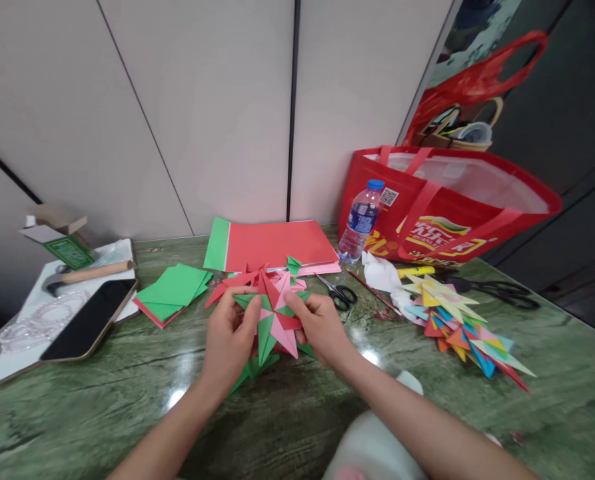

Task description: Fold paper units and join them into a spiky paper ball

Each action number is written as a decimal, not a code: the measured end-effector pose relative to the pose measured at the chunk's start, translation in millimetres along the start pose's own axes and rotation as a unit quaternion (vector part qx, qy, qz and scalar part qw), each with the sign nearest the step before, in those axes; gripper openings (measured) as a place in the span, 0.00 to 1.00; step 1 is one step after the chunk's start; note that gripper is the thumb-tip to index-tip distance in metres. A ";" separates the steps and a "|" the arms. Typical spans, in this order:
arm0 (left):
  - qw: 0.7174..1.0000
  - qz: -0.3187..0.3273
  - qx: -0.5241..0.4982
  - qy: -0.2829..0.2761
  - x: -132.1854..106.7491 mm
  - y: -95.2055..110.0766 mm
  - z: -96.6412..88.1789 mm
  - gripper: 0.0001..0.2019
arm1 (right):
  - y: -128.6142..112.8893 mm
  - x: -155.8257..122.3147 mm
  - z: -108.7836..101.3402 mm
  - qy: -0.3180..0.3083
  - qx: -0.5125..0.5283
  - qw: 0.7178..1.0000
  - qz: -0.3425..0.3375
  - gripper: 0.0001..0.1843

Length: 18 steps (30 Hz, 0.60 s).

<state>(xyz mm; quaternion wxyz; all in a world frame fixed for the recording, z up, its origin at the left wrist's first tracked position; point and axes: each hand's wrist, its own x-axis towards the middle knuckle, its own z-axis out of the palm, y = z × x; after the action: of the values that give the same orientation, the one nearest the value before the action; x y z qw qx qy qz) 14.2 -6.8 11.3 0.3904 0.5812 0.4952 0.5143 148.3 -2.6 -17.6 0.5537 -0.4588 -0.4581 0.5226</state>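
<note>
Between my two hands is a folded paper star (280, 327) with green, pink and red points, held up above the green marbled table. My left hand (232, 330) pinches its left side, thumb on the front face. On the opposite side my right hand (322, 323) grips a point between thumb and fingers. Behind the star lie loose folded paper pieces (232, 283) in red, pink and green, partly covered by it. More green folded paper (257, 369) shows beneath the star, near my left wrist.
Green paper squares (172, 293) lie left, beside a phone (92, 320) and a hammer (92, 272). Red sheets (280, 245) rest against the wall. Rightward are scissors (342, 293), a water bottle (361, 223), a red bag (427, 207), colourful folded paper (462, 327) and black scissors (502, 290).
</note>
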 end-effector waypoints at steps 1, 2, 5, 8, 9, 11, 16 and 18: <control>1.000 -0.013 -0.013 -0.008 -0.7 -0.4 1.2 0.09 | 0.2 0.5 -0.5 0.008 -0.006 1.000 -0.007 0.27; 0.999 -0.027 -0.026 -0.015 -1.0 -0.4 1.9 0.10 | 0.1 0.9 -0.6 0.013 -0.006 1.000 -0.009 0.27; 0.998 -0.033 -0.046 0.000 1.1 2.1 1.5 0.11 | -2.7 1.1 0.5 -0.001 0.024 1.000 -0.004 0.22; 0.998 -0.007 -0.034 0.056 3.8 5.0 -0.6 0.11 | -7.8 -1.2 2.3 -0.060 0.050 0.997 -0.018 0.14; 0.998 -0.005 -0.032 0.060 4.0 5.1 -0.9 0.11 | -9.1 -2.3 2.8 -0.077 0.052 0.996 -0.019 0.17; 0.998 -0.008 -0.036 0.045 2.9 3.4 -0.4 0.11 | -10.2 -4.1 3.4 -0.084 0.065 0.994 -0.004 0.20; 0.998 0.003 -0.054 0.033 -0.3 -3.7 1.0 0.12 | -8.2 -4.7 3.8 -0.068 0.115 0.991 0.029 0.20; 0.997 0.004 -0.063 0.032 1.6 -3.6 -0.5 0.14 | -8.5 -3.4 3.5 -0.067 0.138 0.988 0.029 0.19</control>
<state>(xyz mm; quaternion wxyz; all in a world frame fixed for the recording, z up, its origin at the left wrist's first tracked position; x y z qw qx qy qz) 13.1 -4.5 8.3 0.4077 0.5406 0.4720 0.5646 146.1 -6.1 -8.8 0.5641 -0.3551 -0.4042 0.6264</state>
